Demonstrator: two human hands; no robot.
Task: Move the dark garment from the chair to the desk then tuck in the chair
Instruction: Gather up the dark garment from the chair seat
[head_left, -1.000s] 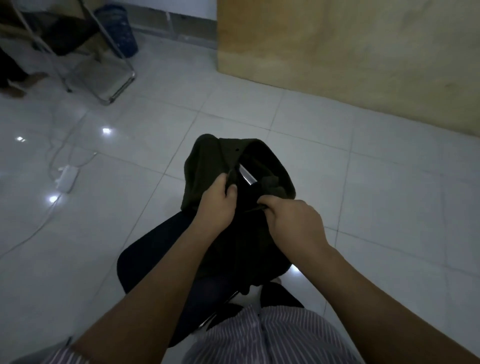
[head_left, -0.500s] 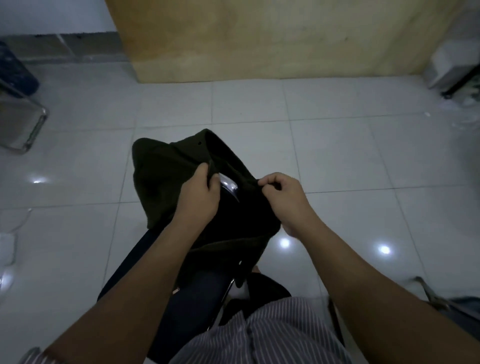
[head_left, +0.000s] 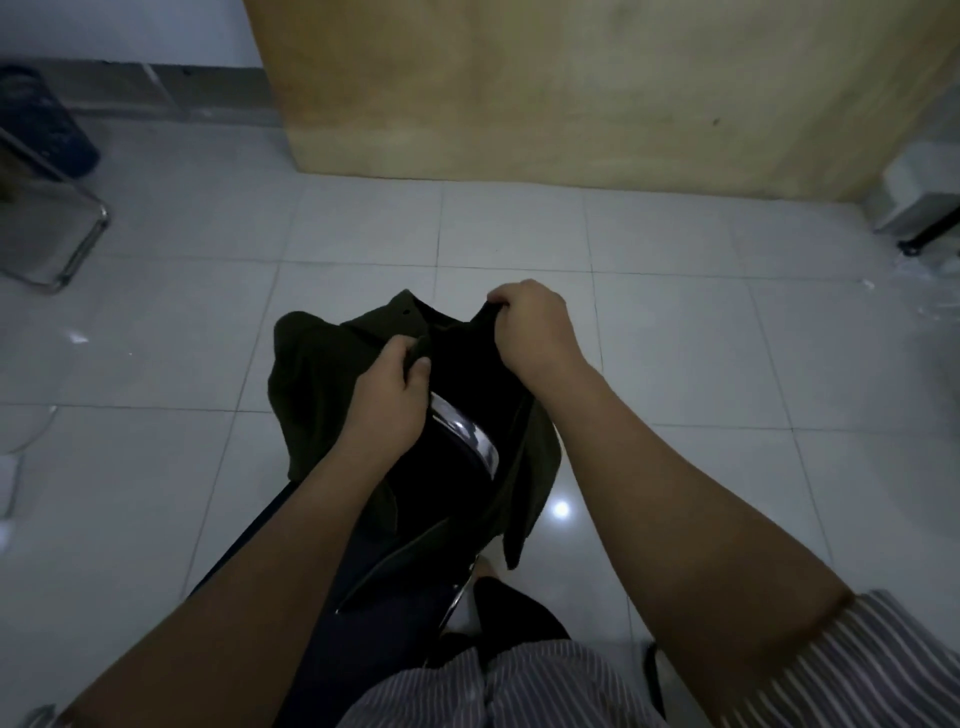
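Note:
The dark olive garment (head_left: 317, 384) hangs in front of me, bunched over the chair. My left hand (head_left: 389, 395) grips a fold of it near the collar. My right hand (head_left: 530, 327) pinches the collar's other edge, raised a little higher and to the right. Below the hands, the chair's chrome back rail (head_left: 465, 434) shows through the opened cloth, and its dark seat (head_left: 384, 613) lies underneath, mostly hidden by my arms. A wooden panel (head_left: 571, 88) stands across the floor at the top; I cannot tell if it belongs to the desk.
Pale glossy floor tiles (head_left: 675, 364) spread all around. A chrome chair frame (head_left: 78, 244) and a dark bin (head_left: 41, 119) stand at the far left. White equipment (head_left: 919, 192) sits at the right edge. My striped shirt fills the bottom.
My view has swung rightwards. My right hand has lifted the collar edge up and apart from my left hand, which opens the garment and bares more of the chrome rail.

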